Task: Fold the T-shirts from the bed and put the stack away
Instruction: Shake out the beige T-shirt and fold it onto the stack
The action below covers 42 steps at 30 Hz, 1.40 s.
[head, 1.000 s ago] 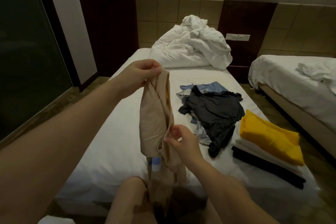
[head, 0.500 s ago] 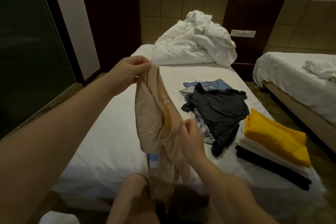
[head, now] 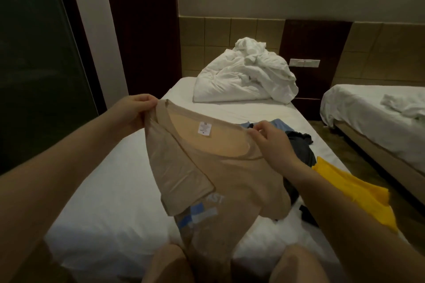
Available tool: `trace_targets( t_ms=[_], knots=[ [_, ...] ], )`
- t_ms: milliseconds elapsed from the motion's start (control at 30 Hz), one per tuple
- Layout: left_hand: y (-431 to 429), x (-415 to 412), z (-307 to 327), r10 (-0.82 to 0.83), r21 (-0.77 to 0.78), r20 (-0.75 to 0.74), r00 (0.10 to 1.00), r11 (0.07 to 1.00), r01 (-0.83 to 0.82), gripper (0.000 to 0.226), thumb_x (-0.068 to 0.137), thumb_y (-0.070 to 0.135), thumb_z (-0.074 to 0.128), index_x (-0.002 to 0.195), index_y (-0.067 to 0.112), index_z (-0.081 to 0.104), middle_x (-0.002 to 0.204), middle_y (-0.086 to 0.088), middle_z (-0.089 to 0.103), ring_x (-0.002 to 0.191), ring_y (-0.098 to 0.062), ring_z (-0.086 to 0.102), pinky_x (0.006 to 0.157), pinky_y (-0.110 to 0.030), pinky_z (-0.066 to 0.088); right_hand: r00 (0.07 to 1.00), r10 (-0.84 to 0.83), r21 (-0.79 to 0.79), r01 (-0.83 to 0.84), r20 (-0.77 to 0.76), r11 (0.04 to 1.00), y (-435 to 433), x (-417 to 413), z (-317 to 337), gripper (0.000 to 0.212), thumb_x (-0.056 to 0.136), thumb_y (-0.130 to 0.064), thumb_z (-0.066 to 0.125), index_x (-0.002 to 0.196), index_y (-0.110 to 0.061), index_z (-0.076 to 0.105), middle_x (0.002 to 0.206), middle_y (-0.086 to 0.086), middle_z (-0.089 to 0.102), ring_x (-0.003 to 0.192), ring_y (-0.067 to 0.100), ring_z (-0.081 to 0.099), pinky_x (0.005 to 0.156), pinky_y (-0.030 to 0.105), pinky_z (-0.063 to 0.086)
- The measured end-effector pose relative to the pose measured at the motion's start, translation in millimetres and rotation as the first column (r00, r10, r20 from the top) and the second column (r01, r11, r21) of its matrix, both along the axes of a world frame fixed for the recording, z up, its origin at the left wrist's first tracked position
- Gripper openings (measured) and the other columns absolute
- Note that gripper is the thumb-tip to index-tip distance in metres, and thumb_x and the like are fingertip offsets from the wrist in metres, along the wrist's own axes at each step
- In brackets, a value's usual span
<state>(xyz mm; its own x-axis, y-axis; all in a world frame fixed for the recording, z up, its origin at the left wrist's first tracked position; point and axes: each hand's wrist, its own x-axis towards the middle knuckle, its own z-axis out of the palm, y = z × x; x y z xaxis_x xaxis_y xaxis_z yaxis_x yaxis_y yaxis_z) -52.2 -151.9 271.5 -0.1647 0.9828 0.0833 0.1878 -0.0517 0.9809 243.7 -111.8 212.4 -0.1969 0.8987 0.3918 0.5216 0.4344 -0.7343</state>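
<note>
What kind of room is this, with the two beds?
Probably a hotel bedroom. The near bed and the second bed are matching singles in plain white sheets, with a switch panel on the wall between them and a white duvet bundled up.

The T-shirt (head: 230, 174) is a sandy tan, with a white label (head: 205, 128) at the neck and a print (head: 197, 213) of blue and pale checks under faint pale lettering. The bed (head: 110, 202) is white, and so is the crumpled duvet (head: 243, 78). There's a charcoal shirt (head: 301, 149), a blue shirt (head: 278, 123) and a bright yellow shirt (head: 358, 195). The wall tiles (head: 220, 37) are olive-tan squares.
</note>
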Motion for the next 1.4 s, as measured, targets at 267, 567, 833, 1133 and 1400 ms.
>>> trace_targets(
  t_ms=[267,567,833,1133,1400],
  knots=[
    [-22.6,-9.2,30.0,-0.082,0.024,0.184,0.979,0.997,0.079,0.023,0.098,0.021,0.040,0.100,0.014,0.062,0.081,-0.002,0.058,0.073,-0.016,0.055,0.070,-0.030,0.046,0.945,0.322,-0.238,-0.327,-0.060,0.915,-8.5,34.4,57.4,0.021,0.080,-0.019,0.073,0.079,-0.018,0.053,0.068,-0.003,0.046,0.062,0.005,0.042,0.058,0.016,0.036],
    [-56.5,-0.9,92.1,-0.127,0.087,-0.150,0.981,0.986,0.141,0.016,0.084,0.026,0.061,0.070,0.020,0.068,0.081,-0.002,0.055,0.074,-0.016,0.053,0.071,-0.028,0.047,0.997,-0.072,0.396,0.078,-0.030,0.915,-4.5,33.0,148.2,0.018,0.078,-0.023,0.074,0.093,-0.014,0.070,0.078,-0.008,0.062,0.071,-0.006,0.052,0.064,0.006,0.035],
    [-83.4,20.1,106.9,-0.435,-0.136,-0.511,0.741,0.893,0.430,0.005,0.074,0.028,0.068,0.075,0.023,0.066,0.088,-0.001,0.064,0.090,-0.025,0.062,0.084,-0.036,0.051,0.985,-0.044,0.421,0.111,-0.165,0.900,-31.6,44.0,183.9,0.018,0.082,-0.028,0.069,0.085,-0.010,0.072,0.074,-0.002,0.062,0.068,0.000,0.052,0.063,0.014,0.037],
    [-68.5,28.9,73.1,-0.625,-0.176,0.005,0.780,0.768,0.616,0.057,0.048,0.029,0.090,0.100,0.011,0.072,0.100,-0.010,0.066,0.086,-0.021,0.065,0.075,-0.032,0.057,0.998,-0.059,0.335,0.060,-0.012,0.940,-46.9,59.2,183.4,0.028,0.089,-0.034,0.060,0.090,-0.009,0.072,0.088,0.007,0.066,0.074,0.002,0.051,0.067,0.014,0.038],
    [-65.3,30.9,81.1,-0.538,-0.088,-0.105,0.836,0.843,0.531,0.042,0.056,0.035,0.085,0.083,0.013,0.062,0.086,-0.006,0.059,0.073,-0.015,0.060,0.063,-0.024,0.053,0.994,-0.105,0.342,0.113,-0.041,0.933,-44.9,62.1,177.3,0.013,0.087,-0.026,0.064,0.096,-0.017,0.070,0.084,-0.014,0.061,0.076,-0.008,0.051,0.062,-0.003,0.035]
  ],
)
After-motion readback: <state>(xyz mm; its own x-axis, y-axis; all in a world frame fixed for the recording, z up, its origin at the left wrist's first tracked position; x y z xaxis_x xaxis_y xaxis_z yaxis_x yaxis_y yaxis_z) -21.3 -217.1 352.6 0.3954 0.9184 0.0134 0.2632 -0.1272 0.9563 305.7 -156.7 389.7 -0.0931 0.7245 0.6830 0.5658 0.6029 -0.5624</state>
